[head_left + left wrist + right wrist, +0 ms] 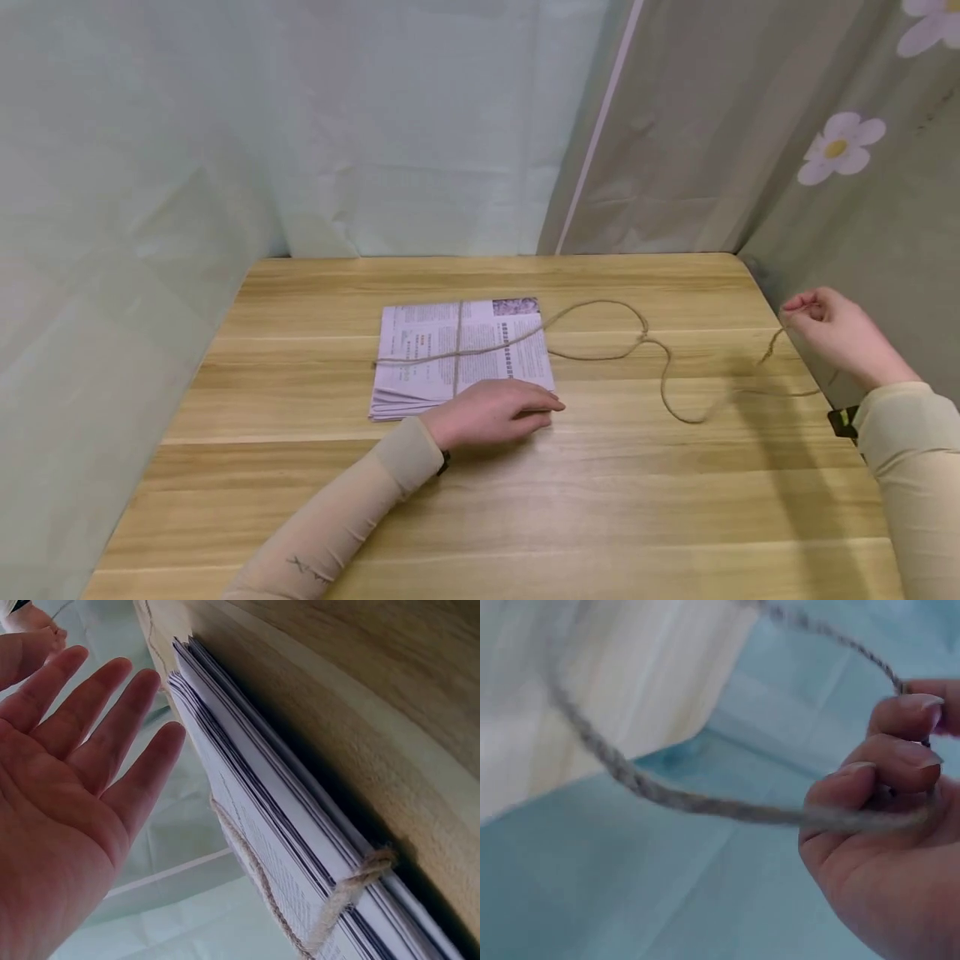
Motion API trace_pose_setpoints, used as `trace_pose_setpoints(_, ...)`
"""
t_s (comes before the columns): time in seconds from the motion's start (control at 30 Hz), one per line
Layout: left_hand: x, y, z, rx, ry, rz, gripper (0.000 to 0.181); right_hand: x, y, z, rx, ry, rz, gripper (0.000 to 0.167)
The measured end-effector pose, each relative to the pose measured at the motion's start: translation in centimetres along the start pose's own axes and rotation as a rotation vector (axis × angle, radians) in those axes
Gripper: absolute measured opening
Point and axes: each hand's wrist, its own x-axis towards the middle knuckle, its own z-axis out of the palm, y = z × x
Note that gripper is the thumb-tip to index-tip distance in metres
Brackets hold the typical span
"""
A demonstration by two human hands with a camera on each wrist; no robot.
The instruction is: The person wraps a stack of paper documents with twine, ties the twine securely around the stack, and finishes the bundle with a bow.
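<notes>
A flat stack of folded newspapers (412, 333) lies on the table, with brown twine (459, 333) crossing over its top in both directions. From the stack, the twine loops rightward across the table to my right hand (843, 333). That hand is raised over the right table edge and grips the twine between curled fingers; the right wrist view shows the twine (660, 791) curving out of it. By the stack's near right corner, my left hand (498, 412) has its fingers extended. In the left wrist view its palm and spread fingers hold nothing, beside the newspaper edges (300, 802).
The wooden table (525, 517) has a rounded far right corner. Pale curtains (420, 125) hang behind it and along both sides, with white flowers (840, 150) printed on the right one. A shadow of the right arm falls across the tabletop.
</notes>
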Motion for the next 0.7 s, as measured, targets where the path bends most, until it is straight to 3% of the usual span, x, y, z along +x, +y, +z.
trace_pose_setpoints(0.07,0.0,0.0,-0.2,-0.006,0.022,-0.013,0.034,-0.1,-0.9,-0.2,0.045,0.047,-0.002,0.047)
trace_pose_setpoints(0.23,0.4,0.1,-1.4,-0.052,0.143,-0.096,0.031,-0.2,-5.1,1.2,0.167,0.035,-0.08,0.043)
trace_pose_setpoints(0.43,1.5,0.2,-4.3,-0.222,0.314,-0.188,0.026,0.6,-11.9,4.6,0.385,-0.137,-0.247,0.023)
trace_pose_setpoints(0.57,2.4,0.6,-5.7,-0.271,0.412,-0.16,0.026,1.1,-15.7,6.9,0.474,-0.284,-0.304,0.017)
trace_pose_setpoints(0.7,3.0,1.1,-6.4,-0.297,0.421,-0.14,0.032,1.7,-18.3,9.2,0.5,-0.384,-0.39,0.014)
